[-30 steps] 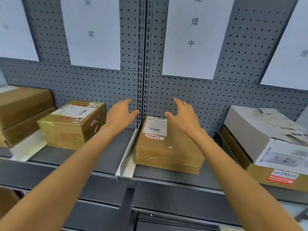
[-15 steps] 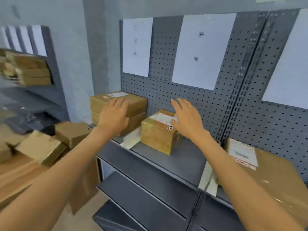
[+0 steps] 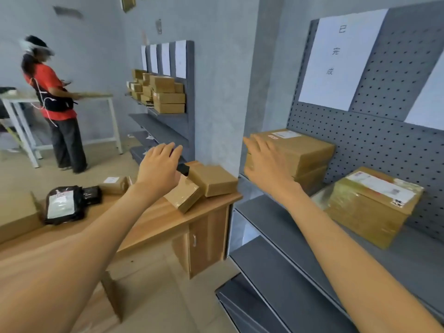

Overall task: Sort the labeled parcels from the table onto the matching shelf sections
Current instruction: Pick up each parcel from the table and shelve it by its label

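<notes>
We held both hands, left hand [image 3: 159,168] and right hand [image 3: 266,164], released and empty, ready to take parcels [image 3: 199,186] from the bench [image 3: 153,219].

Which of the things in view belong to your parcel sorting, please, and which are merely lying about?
Job: cardboard boxes and black bagged parcel on the wooden table; labelled shelf; both empty hands, left hand, right hand.
Not job: other person; far shelf; white table.
</notes>
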